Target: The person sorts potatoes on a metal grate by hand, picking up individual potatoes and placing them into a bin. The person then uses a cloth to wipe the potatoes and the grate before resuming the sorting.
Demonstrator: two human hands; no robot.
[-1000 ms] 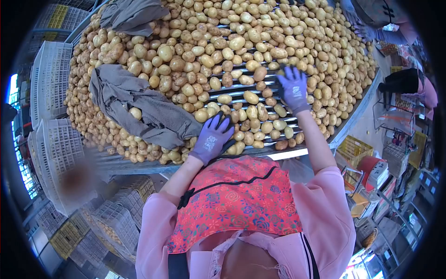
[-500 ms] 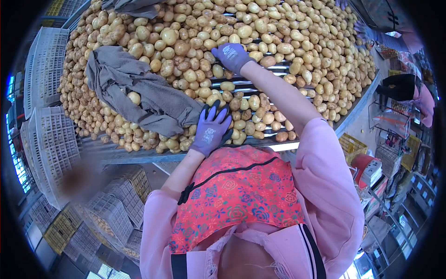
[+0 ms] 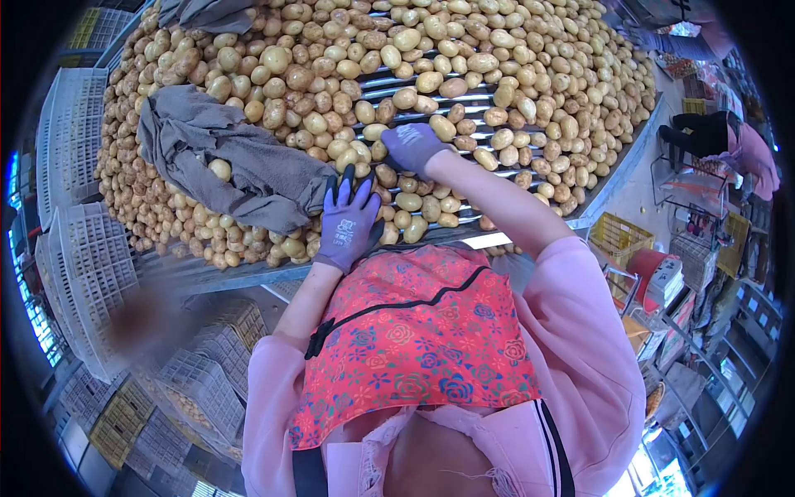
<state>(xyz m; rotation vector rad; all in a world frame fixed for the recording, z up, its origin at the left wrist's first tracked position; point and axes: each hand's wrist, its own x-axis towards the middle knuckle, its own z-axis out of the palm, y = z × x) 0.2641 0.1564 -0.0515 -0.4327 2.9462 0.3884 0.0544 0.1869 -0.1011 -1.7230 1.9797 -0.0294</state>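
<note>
My left hand, in a purple glove with dark fingertips, lies open with fingers spread on the potatoes at the near edge, beside a grey cloth. Further right, my right hand, in a matching glove, is curled down among the potatoes. Its fingertips are turned away, so anything they hold is hidden. Metal rollers show between the potatoes around and beyond that hand. One potato rests on the cloth.
Stacked plastic crates stand along the left. A yellow crate sits right of the table's metal edge. Another person's sleeve reaches in at the upper right, and a second grey cloth lies at the far left.
My right hand has come back toward my body, and potatoes around it have shifted over the rollers. My left hand stays spread by the cloth. The whole view has shifted slightly.
</note>
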